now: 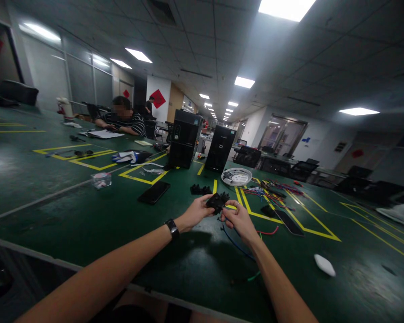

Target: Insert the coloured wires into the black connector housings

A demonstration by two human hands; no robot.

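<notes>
Above the table's near middle, my left hand (198, 211) grips a small black block-shaped part with a ridged side (217, 203). My right hand (237, 218) is closed at the part's lower right edge, fingertips pinched together; whatever sits between them is too small to make out. Below the hands a blue wire (234, 242) curves toward my right forearm. A red wire (269, 232) and a green wire (254, 277) lie partly hidden by that arm. Just behind my left hand, similar black parts (200, 189) rest on the table.
A black phone (154, 192) lies left of my hands. Two black computer towers (185, 139) stand behind, with a white round basket (236, 176) and a bundle of coloured wires (272, 190) to the right. A white object (325, 264) lies near right. Another person (123, 117) sits far left.
</notes>
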